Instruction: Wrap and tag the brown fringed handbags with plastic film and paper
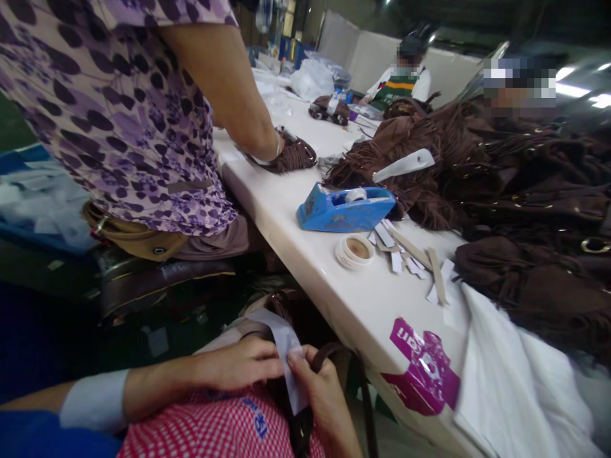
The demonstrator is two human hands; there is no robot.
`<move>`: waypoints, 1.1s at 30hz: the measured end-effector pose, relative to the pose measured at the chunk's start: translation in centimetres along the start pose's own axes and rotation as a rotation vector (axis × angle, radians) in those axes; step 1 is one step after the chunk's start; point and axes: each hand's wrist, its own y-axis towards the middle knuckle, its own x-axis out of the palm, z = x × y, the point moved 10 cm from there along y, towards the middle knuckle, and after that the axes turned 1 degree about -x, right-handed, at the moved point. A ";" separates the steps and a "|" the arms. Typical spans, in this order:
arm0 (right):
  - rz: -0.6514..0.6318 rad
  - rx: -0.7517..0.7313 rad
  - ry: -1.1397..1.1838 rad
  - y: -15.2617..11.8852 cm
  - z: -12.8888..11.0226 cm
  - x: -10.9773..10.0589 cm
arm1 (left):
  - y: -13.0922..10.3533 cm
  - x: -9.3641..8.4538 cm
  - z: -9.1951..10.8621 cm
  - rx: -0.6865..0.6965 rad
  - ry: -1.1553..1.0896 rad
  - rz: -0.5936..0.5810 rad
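Note:
Over the lap, my right hand (322, 381) pinches a translucent white strip (282, 340) under its thumb. A dark brown strap (366, 404) runs past its fingers and hangs down beside the table edge. From the left, my left hand (243, 364) is closed against the same strip, fingers together and its thumb hidden. Brown material (301, 429) lies under the strip, partly covered by my hands; I cannot make out its whole shape.
On the white table (305, 254) are a blue tape dispenser (344, 213), a round tub (354, 251), loose paper strips (436, 277), brown fringed bags (515, 178) and white cloth (515, 375). A co-worker (119, 114) stands close on the left, hands on a brown bundle (296, 156).

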 end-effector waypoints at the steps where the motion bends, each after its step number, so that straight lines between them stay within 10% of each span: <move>1: 0.021 -0.024 -0.024 0.0 -0.4 0.2 | 0.1 1.5 -0.7 -0.046 -0.170 -0.076; 6: 0.154 -0.128 -0.125 0.0 -1.6 0.1 | 1.4 5.5 -4.1 -0.193 -0.639 -0.166; 12: 0.166 -0.108 -0.093 0.7 -1.1 0.2 | 1.5 6.2 -7.7 -0.391 -0.803 -0.055; 33: 0.175 -0.045 0.041 -0.8 -0.3 -2.4 | 3.1 4.2 -7.4 -0.188 -0.778 0.104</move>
